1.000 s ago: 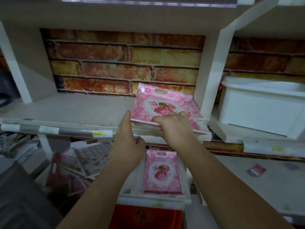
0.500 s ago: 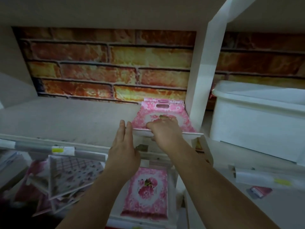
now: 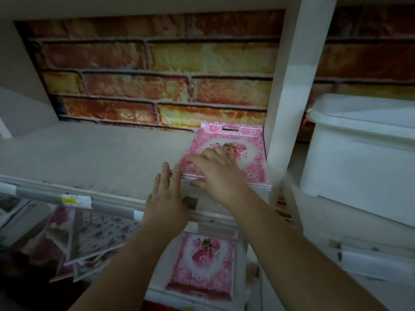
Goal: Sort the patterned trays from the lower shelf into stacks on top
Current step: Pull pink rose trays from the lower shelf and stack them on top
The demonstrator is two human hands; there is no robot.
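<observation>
A pink floral tray lies flat on the upper shelf, tight against the white upright post at the right. My right hand rests on top of it, fingers spread over its centre and thumb under its near edge. My left hand is flat, fingers together, its tips at the tray's near left corner. On the lower shelf another pink floral tray lies face up. A loose pile of patterned trays, with small flowers and a grid print, leans to its left.
A white upright post divides the shelving. A large white plastic tub stands in the right bay. The brick-patterned back wall closes the shelf. A grey label rail with yellow tags runs along the shelf's front edge.
The pink tray has gone from tilted in my right hand to lying flat, pushed back against the post. My left hand has moved forward to its corner.
</observation>
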